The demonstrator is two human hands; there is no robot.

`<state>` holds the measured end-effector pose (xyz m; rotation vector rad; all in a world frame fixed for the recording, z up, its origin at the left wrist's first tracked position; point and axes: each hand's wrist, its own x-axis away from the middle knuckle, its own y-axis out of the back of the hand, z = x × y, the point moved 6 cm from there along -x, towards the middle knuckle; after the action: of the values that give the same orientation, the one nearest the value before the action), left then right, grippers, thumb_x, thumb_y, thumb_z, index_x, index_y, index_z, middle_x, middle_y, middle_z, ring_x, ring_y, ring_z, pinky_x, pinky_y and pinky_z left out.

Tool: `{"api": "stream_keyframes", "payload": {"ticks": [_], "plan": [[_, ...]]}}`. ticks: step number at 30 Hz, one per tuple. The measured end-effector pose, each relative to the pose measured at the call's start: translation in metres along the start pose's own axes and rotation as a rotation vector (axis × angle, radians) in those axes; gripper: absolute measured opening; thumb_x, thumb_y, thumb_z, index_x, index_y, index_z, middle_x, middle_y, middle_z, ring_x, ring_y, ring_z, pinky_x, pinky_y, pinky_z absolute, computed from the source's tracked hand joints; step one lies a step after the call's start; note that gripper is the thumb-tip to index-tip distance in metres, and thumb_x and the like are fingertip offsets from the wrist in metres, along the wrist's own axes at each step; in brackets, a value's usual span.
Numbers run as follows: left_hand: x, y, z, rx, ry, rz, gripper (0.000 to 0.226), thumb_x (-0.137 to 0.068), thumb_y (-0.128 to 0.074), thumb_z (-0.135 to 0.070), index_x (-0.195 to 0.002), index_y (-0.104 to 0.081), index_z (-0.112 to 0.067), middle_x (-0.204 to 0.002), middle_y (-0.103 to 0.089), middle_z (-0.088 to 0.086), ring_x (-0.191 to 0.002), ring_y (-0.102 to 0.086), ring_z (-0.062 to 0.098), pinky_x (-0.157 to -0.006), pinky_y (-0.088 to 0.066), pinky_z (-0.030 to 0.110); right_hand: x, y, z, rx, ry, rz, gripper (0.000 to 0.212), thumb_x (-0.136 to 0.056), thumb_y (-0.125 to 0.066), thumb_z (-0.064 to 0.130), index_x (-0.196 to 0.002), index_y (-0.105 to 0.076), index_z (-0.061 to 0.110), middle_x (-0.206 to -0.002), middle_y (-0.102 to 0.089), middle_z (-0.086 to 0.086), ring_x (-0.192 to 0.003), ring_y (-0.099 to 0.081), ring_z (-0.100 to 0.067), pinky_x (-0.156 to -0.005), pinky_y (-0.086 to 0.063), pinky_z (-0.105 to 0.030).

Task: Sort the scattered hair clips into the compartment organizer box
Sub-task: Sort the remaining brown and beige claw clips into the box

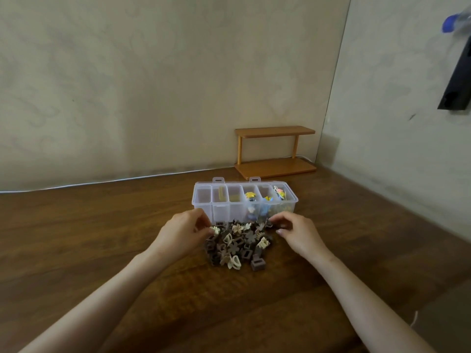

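A heap of small brown, grey and cream hair clips [238, 244] lies on the wooden table just in front of a clear organizer box [204, 207] with several compartments. The right compartments hold colourful clips [251, 196]; the left ones look nearly bare. My left hand [182, 234] is at the heap's left edge, its fingertips pinching a cream flower clip [215, 230]. At the heap's upper right, my right hand [297, 231] pinches a small dark clip [269, 224] between thumb and finger.
A small two-tier wooden shelf [275, 151] stands behind the box against the wall. A white cable [102, 183] runs along the table's back edge. A dark object [456, 80] hangs on the right wall. The table's front right corner drops away.
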<state>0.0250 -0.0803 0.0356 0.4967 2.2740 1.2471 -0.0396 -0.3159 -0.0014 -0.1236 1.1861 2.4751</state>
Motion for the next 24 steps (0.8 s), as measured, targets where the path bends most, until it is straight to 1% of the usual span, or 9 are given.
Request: {"api": "stream_keyframes", "payload": {"ticks": [2,5,8,11,13,16,18,21,24], "plan": [[0.002,-0.006,-0.011,0.019,-0.122,0.009,0.006,-0.085,-0.064,-0.027,-0.088,-0.059,-0.025,-0.083,-0.058,-0.014,-0.077,-0.055,0.002,-0.067,-0.047,0.018,0.002,-0.004,0.004,-0.031,0.036,0.068,0.035,-0.088,-0.06,0.002,-0.111,-0.064,0.029,-0.112,-0.057,0.016,-0.103,-0.056,-0.006,-0.087,-0.047,-0.02],[0.006,-0.019,-0.029,0.018,-0.295,0.049,0.01,-0.084,-0.063,-0.033,-0.091,-0.06,-0.027,-0.089,-0.055,-0.016,-0.082,-0.051,-0.001,-0.071,-0.045,0.018,0.005,-0.007,0.009,-0.082,0.077,0.119,0.041,-0.088,-0.058,-0.001,-0.116,-0.062,0.029,-0.108,-0.054,0.019,-0.092,-0.053,0.005,-0.075,-0.043,-0.008],[0.014,-0.033,-0.042,-0.053,-0.396,0.117,0.035,-0.078,-0.054,-0.054,-0.104,-0.059,-0.031,-0.101,-0.048,-0.015,-0.094,-0.043,0.0,-0.08,-0.043,0.018,0.006,-0.009,0.009,-0.095,0.087,0.13,0.042,-0.088,-0.06,0.001,-0.115,-0.061,0.032,-0.112,-0.055,0.015,-0.101,-0.054,-0.003,-0.086,-0.047,-0.017],[0.019,-0.041,-0.045,-0.16,-0.405,0.13,0.048,-0.076,-0.051,-0.064,-0.114,-0.055,-0.034,-0.11,-0.042,-0.014,-0.102,-0.037,0.003,-0.088,-0.036,0.017,0.006,-0.013,0.008,-0.087,0.096,0.138,0.042,-0.086,-0.062,0.004,-0.115,-0.06,0.036,-0.121,-0.059,0.01,-0.11,-0.055,-0.008,-0.096,-0.048,-0.028],[0.02,-0.042,-0.045,-0.2,-0.416,0.085,0.047,-0.077,-0.056,-0.06,-0.116,-0.053,-0.034,-0.112,-0.04,-0.014,-0.105,-0.035,0.004,-0.091,-0.033,0.016,0.005,-0.015,0.008,-0.069,0.115,0.13,0.041,-0.086,-0.063,0.006,-0.115,-0.061,0.035,-0.119,-0.06,0.009,-0.11,-0.055,-0.005,-0.093,-0.048,-0.023],[0.022,-0.044,-0.046,-0.227,-0.425,0.042,0.042,-0.079,-0.059,-0.053,-0.114,-0.05,-0.033,-0.115,-0.038,-0.014,-0.107,-0.033,0.004,-0.092,-0.026,0.014,0.009,-0.008,0.015,-0.107,0.168,0.063,0.037,-0.085,-0.063,0.003,-0.109,-0.063,0.031,-0.113,-0.058,0.014,-0.103,-0.052,0.002,-0.082,-0.044,-0.009],[0.024,-0.045,-0.048,-0.233,-0.432,0.022,0.038,-0.08,-0.059,-0.051,-0.111,-0.05,-0.032,-0.114,-0.038,-0.013,-0.106,-0.033,0.004,-0.09,-0.025,0.014,0.014,-0.003,0.025,-0.14,0.272,0.032,0.025,-0.081,-0.067,0.012,-0.098,-0.066,0.031,-0.107,-0.057,0.015,-0.107,-0.049,0.0,-0.089,-0.037,-0.01],[0.026,-0.046,-0.049,-0.232,-0.444,0.005,0.037,-0.08,-0.059,-0.047,-0.111,-0.051,-0.029,-0.115,-0.041,-0.009,-0.106,-0.034,0.007,-0.092,-0.029,0.018,0.023,-0.009,0.038,-0.137,0.403,0.187,0.012,-0.072,-0.071,0.036,-0.082,-0.067,0.032,-0.105,-0.053,0.015,-0.114,-0.041,-0.003,-0.098,-0.027,-0.013],[0.027,-0.046,-0.049,-0.234,-0.456,-0.01,0.037,-0.08,-0.059,-0.045,-0.111,-0.052,-0.026,-0.115,-0.043,-0.006,-0.106,-0.037,0.01,-0.093,-0.034,0.022,0.03,-0.02,0.044,-0.094,0.427,0.371,0.022,-0.065,-0.079,0.041,-0.077,-0.062,0.037,-0.119,-0.046,0.018,-0.124,-0.029,0.001,-0.101,-0.026,-0.019]]}}
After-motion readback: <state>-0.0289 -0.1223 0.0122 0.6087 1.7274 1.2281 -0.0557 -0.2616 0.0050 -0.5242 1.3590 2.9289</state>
